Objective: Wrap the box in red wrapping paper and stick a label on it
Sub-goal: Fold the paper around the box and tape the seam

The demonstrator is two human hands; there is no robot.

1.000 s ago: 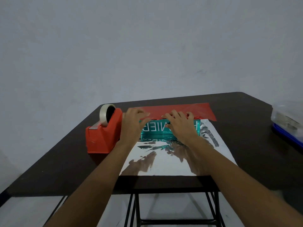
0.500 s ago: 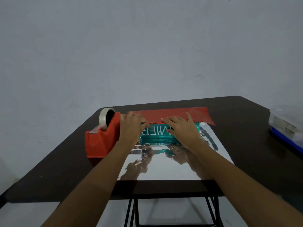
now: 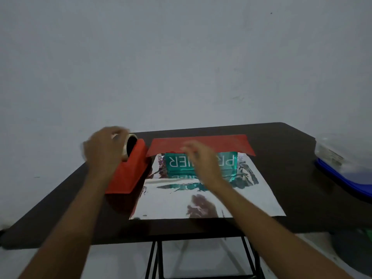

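Observation:
A teal box (image 3: 227, 163) with white letters lies on the wrapping paper (image 3: 211, 200), whose silver underside faces up. The paper's far edge is folded over, showing red (image 3: 221, 143) behind the box. My left hand (image 3: 104, 150) is at the tape roll on top of the red tape dispenser (image 3: 130, 174), left of the paper; it is blurred and its grip is unclear. Above the box's middle hovers my right hand (image 3: 201, 160), fingers apart and blurred, hiding part of the lettering.
The dark table (image 3: 281, 178) stands against a plain grey wall. A clear lidded container on a blue base (image 3: 342, 164) sits at the table's right edge. Black metal legs show below the front edge.
My left hand left the box and moved left up to the tape roll. My right hand lifted off the box, uncovering most of the lettering.

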